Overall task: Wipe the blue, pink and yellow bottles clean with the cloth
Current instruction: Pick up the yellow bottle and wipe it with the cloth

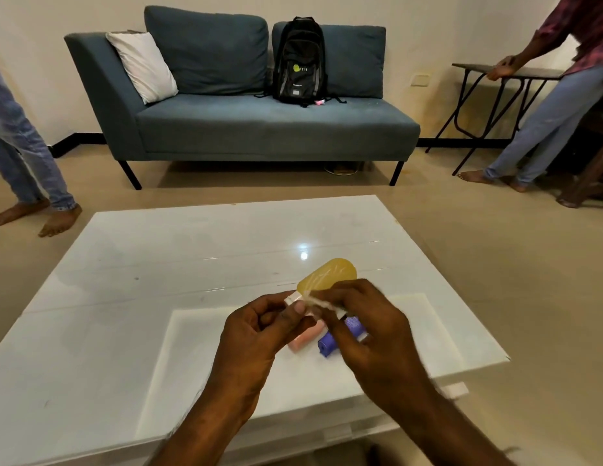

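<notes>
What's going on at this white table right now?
A person holds the yellow bottle above the white table, left hand at its cap end, right hand pressing a white cloth against it. The pink bottle and blue bottle lie side by side beneath the hands.

One head-worn view looks forward and down, close over the white table, sofa beyond

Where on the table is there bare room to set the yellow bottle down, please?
The table is bare along its far half, between the far edge and the yellow bottle, and on its whole left side. It is crowded at the near centre: the pink bottle and blue bottle lie side by side under the left hand and right hand.
</notes>
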